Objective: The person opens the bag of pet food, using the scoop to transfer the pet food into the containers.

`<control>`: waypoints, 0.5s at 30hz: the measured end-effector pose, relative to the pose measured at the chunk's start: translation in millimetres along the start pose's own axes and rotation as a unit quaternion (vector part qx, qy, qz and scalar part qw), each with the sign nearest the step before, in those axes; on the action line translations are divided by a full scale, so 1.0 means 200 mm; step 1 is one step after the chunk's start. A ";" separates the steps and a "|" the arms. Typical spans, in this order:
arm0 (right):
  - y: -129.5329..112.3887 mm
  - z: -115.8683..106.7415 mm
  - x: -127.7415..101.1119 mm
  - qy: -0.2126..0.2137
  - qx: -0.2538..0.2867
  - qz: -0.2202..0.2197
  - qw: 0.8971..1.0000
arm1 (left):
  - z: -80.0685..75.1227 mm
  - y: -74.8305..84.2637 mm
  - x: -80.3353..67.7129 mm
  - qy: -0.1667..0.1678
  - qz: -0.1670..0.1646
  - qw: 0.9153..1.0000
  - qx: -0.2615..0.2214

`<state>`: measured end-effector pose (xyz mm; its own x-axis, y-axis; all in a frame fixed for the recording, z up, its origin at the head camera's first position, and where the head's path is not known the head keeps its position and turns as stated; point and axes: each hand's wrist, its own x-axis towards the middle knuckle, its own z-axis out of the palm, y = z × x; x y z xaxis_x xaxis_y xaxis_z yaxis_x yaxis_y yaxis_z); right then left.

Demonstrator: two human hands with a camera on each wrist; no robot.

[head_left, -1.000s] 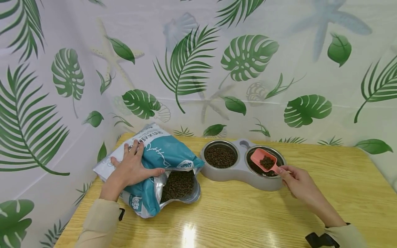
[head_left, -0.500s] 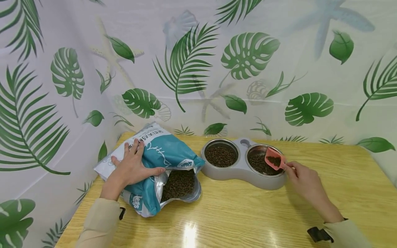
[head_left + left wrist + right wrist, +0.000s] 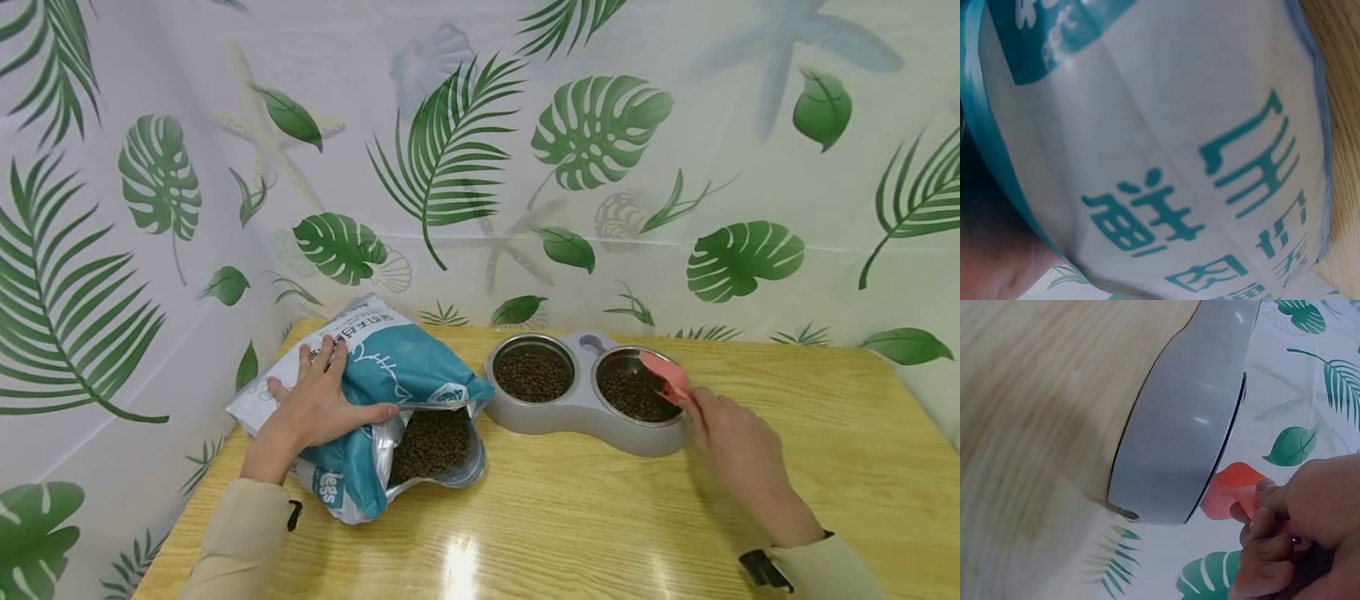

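**Scoop Tipped Over the Right Bowl, Bag Steadied on the Table**

A pink scoop [image 3: 664, 377] is being held by the right hand [image 3: 731, 450] at the rim of the right bowl [image 3: 637, 392] of a grey double feeder [image 3: 585, 414]. The scoop is being pinched at its handle between curled fingers [image 3: 1266, 537] and thumb, as is shown in the right wrist view, where the pink scoop [image 3: 1230, 490] is seen just behind the feeder's grey wall [image 3: 1179, 425]. The scoop is being tilted steeply toward the bowl; whether any pellets remain in it cannot be told. Brown pellets are being held in both the right bowl and the left bowl [image 3: 533, 375].

A teal and white bag [image 3: 375, 392] is being kept lying on its side on the wooden table [image 3: 562, 517], to the left of the feeder and just beside it. The left hand [image 3: 318, 404] is being rested on top of the bag, with the 4 fingers spread and nearly straight and the thumb stretched out toward the bag's mouth. The mouth [image 3: 433, 446] is being kept open toward the camera, with brown pellets visible inside. In the left wrist view only the printed side of the bag [image 3: 1166, 156] is being shown.

A leaf-patterned curtain [image 3: 600, 150] is hanging behind the table.
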<state>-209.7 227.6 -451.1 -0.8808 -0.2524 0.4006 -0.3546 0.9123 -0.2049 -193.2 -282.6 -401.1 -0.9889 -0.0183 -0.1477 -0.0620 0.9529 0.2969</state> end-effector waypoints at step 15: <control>-0.10 -0.09 0.02 -0.166 0.359 0.133 0.909 | 0.00 0.01 -0.01 0.001 0.001 1.000 -0.005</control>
<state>-199.7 213.8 -429.2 -0.9691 -0.2460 -0.0158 -0.1234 0.5396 -0.8328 -192.1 -281.2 -400.2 -0.9892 -0.0175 -0.1457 -0.0619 0.9500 0.3060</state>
